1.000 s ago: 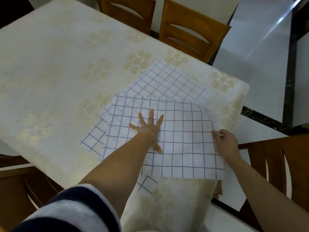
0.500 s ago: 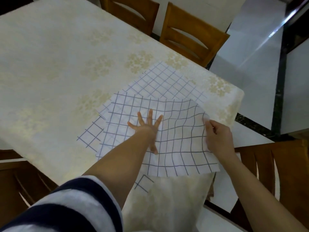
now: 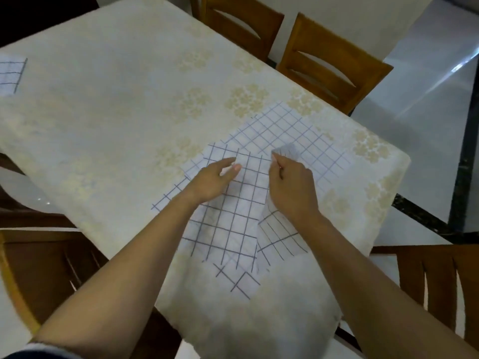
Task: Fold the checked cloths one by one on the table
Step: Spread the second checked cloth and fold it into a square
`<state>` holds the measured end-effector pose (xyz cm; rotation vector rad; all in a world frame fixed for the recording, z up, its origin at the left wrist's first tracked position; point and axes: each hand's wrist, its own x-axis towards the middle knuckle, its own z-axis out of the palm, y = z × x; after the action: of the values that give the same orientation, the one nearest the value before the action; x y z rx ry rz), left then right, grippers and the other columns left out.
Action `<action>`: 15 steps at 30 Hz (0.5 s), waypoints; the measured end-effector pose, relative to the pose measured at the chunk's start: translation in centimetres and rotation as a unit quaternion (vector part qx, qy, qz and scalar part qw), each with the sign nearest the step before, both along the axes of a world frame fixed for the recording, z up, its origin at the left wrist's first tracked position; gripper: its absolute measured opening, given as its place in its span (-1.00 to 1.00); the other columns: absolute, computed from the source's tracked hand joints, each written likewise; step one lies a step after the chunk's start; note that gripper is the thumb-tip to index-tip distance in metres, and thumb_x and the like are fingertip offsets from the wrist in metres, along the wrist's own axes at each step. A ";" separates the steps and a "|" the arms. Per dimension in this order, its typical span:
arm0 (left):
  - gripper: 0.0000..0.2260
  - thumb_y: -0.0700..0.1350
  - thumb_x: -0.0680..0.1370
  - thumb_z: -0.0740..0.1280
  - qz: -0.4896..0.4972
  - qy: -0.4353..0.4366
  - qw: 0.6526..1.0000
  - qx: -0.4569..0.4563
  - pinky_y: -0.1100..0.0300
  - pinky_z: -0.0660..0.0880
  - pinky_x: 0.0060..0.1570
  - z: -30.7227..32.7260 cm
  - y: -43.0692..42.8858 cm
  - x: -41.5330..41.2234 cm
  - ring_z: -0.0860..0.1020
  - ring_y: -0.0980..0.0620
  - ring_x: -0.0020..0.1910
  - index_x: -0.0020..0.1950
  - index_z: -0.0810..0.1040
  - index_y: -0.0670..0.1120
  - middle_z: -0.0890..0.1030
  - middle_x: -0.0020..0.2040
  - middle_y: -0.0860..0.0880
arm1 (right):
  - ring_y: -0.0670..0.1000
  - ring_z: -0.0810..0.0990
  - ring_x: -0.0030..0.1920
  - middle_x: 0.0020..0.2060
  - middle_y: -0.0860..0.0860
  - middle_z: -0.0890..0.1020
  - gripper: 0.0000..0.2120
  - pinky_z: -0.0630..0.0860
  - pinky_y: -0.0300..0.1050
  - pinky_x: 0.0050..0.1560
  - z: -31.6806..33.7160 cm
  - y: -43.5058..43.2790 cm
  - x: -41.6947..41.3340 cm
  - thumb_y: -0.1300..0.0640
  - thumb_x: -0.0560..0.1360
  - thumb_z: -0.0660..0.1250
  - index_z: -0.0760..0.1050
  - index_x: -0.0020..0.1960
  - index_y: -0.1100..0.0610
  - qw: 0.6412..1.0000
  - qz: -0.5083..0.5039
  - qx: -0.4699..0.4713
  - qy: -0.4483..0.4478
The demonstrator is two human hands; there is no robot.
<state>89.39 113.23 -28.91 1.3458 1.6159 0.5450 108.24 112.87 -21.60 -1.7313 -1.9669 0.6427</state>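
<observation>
A white checked cloth [image 3: 230, 224] with dark grid lines lies on top of other checked cloths [image 3: 308, 141] near the table's right corner. My right hand [image 3: 291, 187] pinches the top cloth's right edge and holds it lifted and folded over toward the left; a flap [image 3: 281, 235] hangs below the hand. My left hand [image 3: 211, 180] rests on the top cloth's left part, fingers slightly apart, holding nothing. Corners of lower cloths [image 3: 237, 277] poke out at the near edge.
The table [image 3: 116, 120] wears a cream floral tablecloth. Another checked cloth [image 3: 10, 76] lies at the far left edge. Wooden chairs [image 3: 329, 66] stand at the far side, one [image 3: 440, 283] at the right and one [image 3: 44, 260] at the near left.
My right hand has carried the cloth's right edge up and leftward over the cloth. My left hand has shifted from flat in the cloth's middle to its left part.
</observation>
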 end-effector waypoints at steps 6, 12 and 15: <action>-0.29 0.51 0.45 0.04 0.077 -0.249 0.960 -0.106 0.10 0.57 0.13 2.4 -3.4 -2.7 0.64 0.08 0.14 0.42 0.51 0.16 0.62 0.27 0.16 | 0.09 0.59 0.21 0.05 0.08 0.69 -0.50 0.45 0.04 0.29 -1.2 1.0 -7.5 -0.07 0.68 0.04 0.21 0.55 0.11 0.981 0.090 -0.160 0.061; -0.56 0.10 0.52 0.49 0.188 -0.209 0.956 -0.088 0.11 0.61 -0.13 -1.4 -3.4 -5.1 0.60 0.05 -0.23 0.36 0.51 0.08 0.65 -0.09 0.01 | -0.04 0.61 0.12 0.14 -0.03 0.65 -0.51 0.41 -0.19 0.15 -6.0 1.3 -4.4 -0.06 0.67 0.12 0.22 0.55 0.05 0.976 0.125 -0.175 0.043; -0.59 -0.14 0.52 0.50 0.177 -0.110 0.977 -0.051 0.16 0.64 -0.14 -4.7 -3.2 -5.7 0.63 0.02 -0.27 0.35 0.53 -0.03 0.67 -0.20 -0.02 | 0.04 0.43 0.38 0.39 0.05 0.46 -0.52 0.34 -0.13 0.35 -9.3 0.3 -1.7 -0.01 0.64 0.21 0.27 0.53 0.09 0.975 0.161 -0.152 -0.037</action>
<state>83.72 110.07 -33.62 0.8908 1.6813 0.7815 106.58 113.17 -30.85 -1.6306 -2.3267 1.0521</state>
